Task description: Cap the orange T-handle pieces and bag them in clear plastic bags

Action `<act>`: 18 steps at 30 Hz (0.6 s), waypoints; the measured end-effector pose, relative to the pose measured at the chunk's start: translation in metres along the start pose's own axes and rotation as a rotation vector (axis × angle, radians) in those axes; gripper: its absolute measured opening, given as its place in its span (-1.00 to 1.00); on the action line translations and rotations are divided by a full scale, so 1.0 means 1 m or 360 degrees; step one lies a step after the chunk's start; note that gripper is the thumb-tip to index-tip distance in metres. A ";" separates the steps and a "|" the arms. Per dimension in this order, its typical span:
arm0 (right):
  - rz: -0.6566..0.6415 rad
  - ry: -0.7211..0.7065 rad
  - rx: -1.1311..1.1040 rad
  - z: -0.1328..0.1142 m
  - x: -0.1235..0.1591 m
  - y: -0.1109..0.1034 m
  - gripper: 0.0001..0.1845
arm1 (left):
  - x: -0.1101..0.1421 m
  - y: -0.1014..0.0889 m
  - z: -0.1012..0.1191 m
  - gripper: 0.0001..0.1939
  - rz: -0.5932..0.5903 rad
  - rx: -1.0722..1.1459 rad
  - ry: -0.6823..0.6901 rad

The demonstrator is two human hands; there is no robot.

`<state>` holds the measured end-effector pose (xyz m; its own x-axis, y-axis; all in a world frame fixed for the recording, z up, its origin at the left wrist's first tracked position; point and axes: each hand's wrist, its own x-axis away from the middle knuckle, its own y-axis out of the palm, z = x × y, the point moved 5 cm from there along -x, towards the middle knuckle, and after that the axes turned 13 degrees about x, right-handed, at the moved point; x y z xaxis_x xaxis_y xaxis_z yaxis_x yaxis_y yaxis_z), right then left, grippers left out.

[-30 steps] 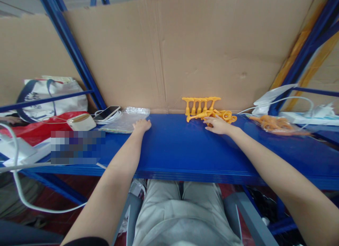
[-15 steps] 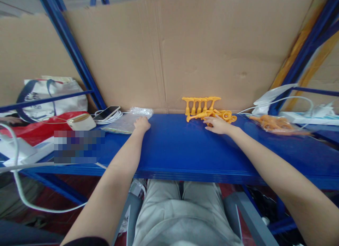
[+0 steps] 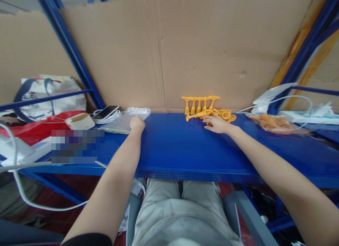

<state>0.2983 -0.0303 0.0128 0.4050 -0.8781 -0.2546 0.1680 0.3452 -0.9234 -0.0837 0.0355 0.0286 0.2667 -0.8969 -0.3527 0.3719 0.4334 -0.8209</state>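
My left hand rests on the right part of a flat stack of clear plastic bags, its fingers curled in on the bag's edge; the fingertips are hidden. Further right, my right hand lies with stretched fingers against a small heap of yellow-orange plastic parts, its thumb apart from the fingers. Several matching parts with flared ends stand upright in a row behind the heap, near the cardboard.
A bag of orange parts lies at the right, near a white power strip. To the left are a phone on a coiled white cable, a cream-coloured case, a red bag and a tote bag. Cardboard backs the blue shelf.
My left hand has shifted slightly left over the plastic bags, and its fingers have curled in more. My right hand stays at the orange heap.
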 end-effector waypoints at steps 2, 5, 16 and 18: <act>0.0030 -0.0006 0.0011 0.000 0.000 0.000 -0.57 | 0.002 -0.005 -0.002 -0.62 0.0056 -0.0015 -0.0132; 0.0073 -0.0019 0.0026 0.001 0.000 0.001 -0.59 | 0.005 -0.014 0.007 -0.62 0.0143 0.0005 -0.0102; 0.0027 -0.0002 0.0002 -0.001 0.001 -0.002 -0.57 | 0.006 0.009 0.034 -0.70 -0.0283 -0.0095 0.0248; 0.0022 0.0002 -0.0007 -0.001 0.001 -0.002 -0.58 | 0.005 0.010 0.029 -0.67 -0.0272 -0.0109 0.0177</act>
<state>0.2976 -0.0319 0.0137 0.4064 -0.8735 -0.2678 0.1582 0.3560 -0.9210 -0.0532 0.0375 0.0318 0.1036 -0.9627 -0.2502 0.3410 0.2706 -0.9003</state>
